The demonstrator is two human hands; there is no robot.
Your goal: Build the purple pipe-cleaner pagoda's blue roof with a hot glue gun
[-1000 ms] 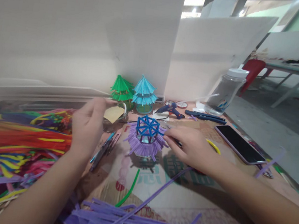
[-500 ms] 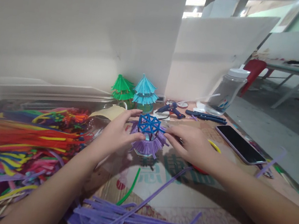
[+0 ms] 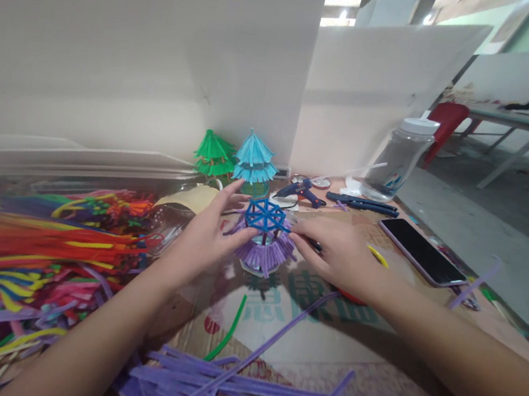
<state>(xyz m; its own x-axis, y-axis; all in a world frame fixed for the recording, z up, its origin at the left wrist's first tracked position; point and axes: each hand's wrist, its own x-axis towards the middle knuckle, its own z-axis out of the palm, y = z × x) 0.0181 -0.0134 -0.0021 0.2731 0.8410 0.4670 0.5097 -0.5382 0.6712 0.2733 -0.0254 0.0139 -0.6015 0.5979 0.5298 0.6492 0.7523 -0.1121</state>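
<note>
1. The purple-fringed model (image 3: 264,258), the landmark here, is presented with its blue spoked top (image 3: 266,215) uppermost, between the two hands; whether its base is supported cannot be told.
2. Right hand (image 3: 329,244): the model is pinched by the right edge of its top, presumably so that the spokes are left exposed.
3. Left hand (image 3: 214,227): the model's left side is spanned by thumb and fingers, probably for steadying; firmness of grip cannot be told.
4. Purple strips (image 3: 239,393) are laid on the near side of the model, apparently for easy reach; the glue gun (image 3: 302,191) is placed beyond it, perhaps out of the way.
5. One second earlier, the left hand was held well left of the model; its side is now met.
</note>
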